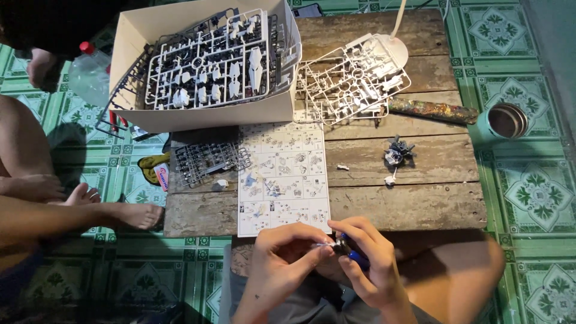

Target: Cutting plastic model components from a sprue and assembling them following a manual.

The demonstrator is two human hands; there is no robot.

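Note:
My left hand point(282, 258) pinches a tiny white plastic part point(322, 245) at its fingertips, just below the near edge of the low wooden table point(414, 207). Right beside it, my right hand point(369, 258) grips a blue-handled cutting tool point(354, 255) whose tip meets that part. An instruction sheet point(283, 177) lies on the table just beyond both hands. A partly built dark and white model piece point(398, 154) sits to the right of the sheet, with a small white bit point(342, 167) between them.
A white cardboard box point(204, 111) full of white and dark part frames stands at the back left. A loose white frame point(351, 81) and a grey frame point(207, 161) lie on the table. A metal cup point(507, 120) stands on the green tiled floor. Another person's legs point(72, 210) stretch in from the left.

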